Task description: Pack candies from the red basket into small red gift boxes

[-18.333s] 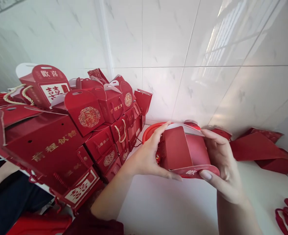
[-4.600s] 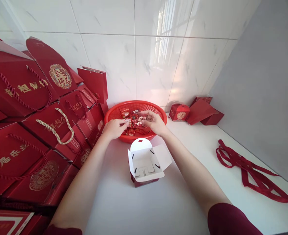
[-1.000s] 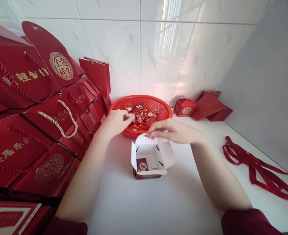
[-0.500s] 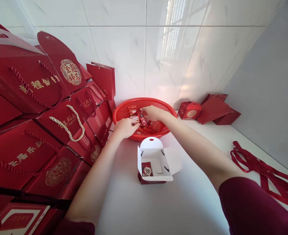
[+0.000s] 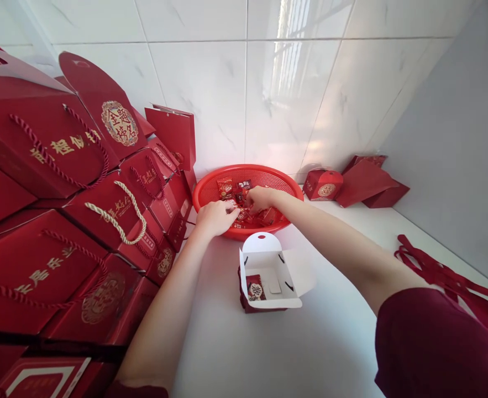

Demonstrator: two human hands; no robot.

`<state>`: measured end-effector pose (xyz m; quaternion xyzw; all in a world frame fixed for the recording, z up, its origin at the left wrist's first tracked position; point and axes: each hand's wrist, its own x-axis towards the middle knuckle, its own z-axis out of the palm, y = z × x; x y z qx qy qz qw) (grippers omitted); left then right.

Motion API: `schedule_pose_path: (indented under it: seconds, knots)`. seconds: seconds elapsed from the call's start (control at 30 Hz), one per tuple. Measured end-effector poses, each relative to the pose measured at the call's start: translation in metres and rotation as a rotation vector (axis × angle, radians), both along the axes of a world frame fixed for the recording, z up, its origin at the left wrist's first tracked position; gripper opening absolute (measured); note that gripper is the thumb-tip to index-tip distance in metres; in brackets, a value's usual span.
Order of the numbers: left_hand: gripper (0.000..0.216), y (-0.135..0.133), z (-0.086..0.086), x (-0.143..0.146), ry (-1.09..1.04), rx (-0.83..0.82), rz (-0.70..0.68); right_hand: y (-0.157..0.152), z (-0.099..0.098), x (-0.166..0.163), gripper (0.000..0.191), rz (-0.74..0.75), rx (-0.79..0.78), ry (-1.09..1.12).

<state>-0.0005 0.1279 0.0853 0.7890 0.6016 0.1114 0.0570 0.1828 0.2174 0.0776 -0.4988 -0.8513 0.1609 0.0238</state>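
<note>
Over the left side of a red plastic basket (image 5: 285,179), my left hand (image 5: 216,216) is closed, with a small red-and-white wrapped packet (image 5: 229,204) at its fingertips. My right hand (image 5: 263,198) reaches into the basket's middle, its fingers curled down among the packets; what they pinch, if anything, is hidden. Several small red packets (image 5: 224,187) lie in the basket. In front of it stands an open gift box (image 5: 268,264), white inside, its flaps spread. One dark red packet (image 5: 255,288) with a pale round label lies inside the box, on the left.
Stacked red gift boxes (image 5: 78,215) with rope handles fill the left side. A small red box (image 5: 323,184) and folded red cartons (image 5: 368,182) sit at the back right. Red ribbons (image 5: 442,271) lie along the right edge. A tiled wall (image 5: 210,83) rises behind the white tabletop (image 5: 227,354).
My right hand has moved slightly right and lower into the basket, its fingers now dipping among the packets. My left hand stays over the basket's left side. The view has shifted slightly.
</note>
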Motion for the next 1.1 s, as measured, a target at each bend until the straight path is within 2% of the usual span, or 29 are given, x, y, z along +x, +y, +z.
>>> schedule_pose_path:
  seconds: [0.07,0.17,0.27,0.33,0.47,0.6,0.7,0.87,1.0,1.1]
  knots:
    - [0.044,0.001,0.000,0.000,-0.015,-0.002,0.004,-0.014,0.006,0.011,0.018,-0.058,0.093,0.161]
    - [0.040,0.002,0.001,0.000,-0.058,-0.007,0.014,-0.047,0.008,0.028,0.041,-0.135,0.203,0.461]
    - [0.038,-0.001,0.008,0.001,-0.141,0.002,0.017,-0.082,0.005,0.045,0.053,-0.207,0.053,1.015]
    - [0.039,-0.010,0.018,0.003,-0.269,0.013,-0.004,-0.101,0.006,0.053,0.054,-0.256,-0.073,1.269]
    - [0.044,-0.041,0.046,0.011,-0.575,-0.029,-0.153,-0.131,0.014,0.052,0.046,-0.242,-0.134,1.308]
    - [0.040,-0.066,0.062,0.022,-0.683,-0.188,-0.340,-0.161,0.024,0.038,0.039,-0.081,-0.276,1.239]
    - [0.036,-0.072,0.064,0.026,-0.745,-0.358,-0.498,-0.178,0.030,0.034,0.035,0.043,-0.375,1.128]
    - [0.034,-0.072,0.062,0.023,-0.775,-0.511,-0.561,-0.187,0.038,0.043,0.035,0.208,-0.421,1.150]
    - [0.038,-0.079,0.066,0.026,-0.783,-0.542,-0.653,-0.191,0.043,0.049,0.028,0.265,-0.463,1.140]
    - [0.036,-0.085,0.069,0.028,-0.779,-0.519,-0.702,-0.195,0.042,0.047,0.025,0.289,-0.388,1.169]
